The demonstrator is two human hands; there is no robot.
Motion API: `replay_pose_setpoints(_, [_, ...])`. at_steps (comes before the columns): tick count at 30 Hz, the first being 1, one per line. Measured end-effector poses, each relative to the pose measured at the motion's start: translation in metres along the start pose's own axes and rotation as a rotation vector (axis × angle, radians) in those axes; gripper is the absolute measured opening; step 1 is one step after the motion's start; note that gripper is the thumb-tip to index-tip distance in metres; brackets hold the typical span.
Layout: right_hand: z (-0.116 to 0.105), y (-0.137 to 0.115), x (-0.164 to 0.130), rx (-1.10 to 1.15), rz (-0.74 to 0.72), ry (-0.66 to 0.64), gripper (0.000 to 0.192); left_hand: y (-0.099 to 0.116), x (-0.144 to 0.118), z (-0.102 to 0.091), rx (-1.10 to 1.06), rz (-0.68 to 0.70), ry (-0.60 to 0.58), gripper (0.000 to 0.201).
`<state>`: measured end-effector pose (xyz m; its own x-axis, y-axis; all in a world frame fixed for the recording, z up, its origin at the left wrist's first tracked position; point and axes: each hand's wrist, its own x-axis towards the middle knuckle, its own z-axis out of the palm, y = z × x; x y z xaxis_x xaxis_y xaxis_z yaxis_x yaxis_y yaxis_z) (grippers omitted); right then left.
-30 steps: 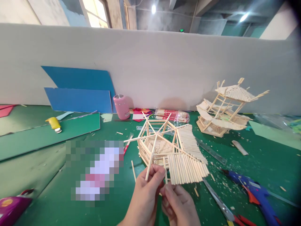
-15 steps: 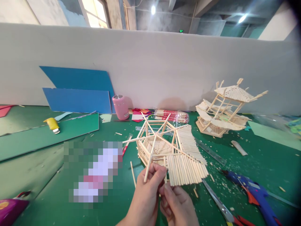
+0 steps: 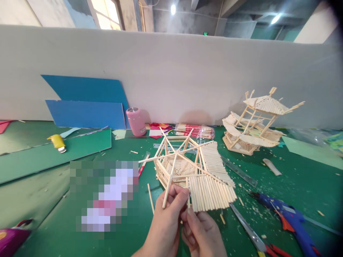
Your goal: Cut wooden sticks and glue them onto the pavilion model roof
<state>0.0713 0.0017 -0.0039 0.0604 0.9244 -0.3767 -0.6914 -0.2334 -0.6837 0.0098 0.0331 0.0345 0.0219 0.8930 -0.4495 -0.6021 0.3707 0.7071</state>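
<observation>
A hexagonal model (image 3: 187,167) built of thin wooden sticks sits in front of me on the green table, with a sloped roof panel of sticks on its right side. My left hand (image 3: 167,225) pinches one of the long rib sticks at the model's near edge. Close beside it, my right hand (image 3: 202,233) holds a short stick upright against the lower edge of the roof panel. Both hands touch each other at the fingertips.
A finished stick pagoda (image 3: 254,123) stands at the back right. A blue glue gun (image 3: 289,219), scissors (image 3: 257,241) and a metal ruler (image 3: 238,171) lie to the right. A pink cup (image 3: 136,121), blue boards (image 3: 85,103) and a yellow tool (image 3: 56,142) are at the left.
The view has drifted slightly; my hands and the model keep the same hold, with the model raised a little toward me.
</observation>
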Motion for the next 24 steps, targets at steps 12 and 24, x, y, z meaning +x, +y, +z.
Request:
replay_pose_setpoints(12, [-0.0036, 0.0004, 0.0002, 0.014, -0.02, -0.051, 0.032, -0.0003, -0.0002, 0.0025, 0.0, 0.0, -0.011, 0.024])
replay_pose_setpoints(24, [-0.0055, -0.0031, -0.0043, 0.03, -0.006, -0.129, 0.025, -0.0012, 0.0, 0.0009, 0.033, 0.029, -0.046, 0.019])
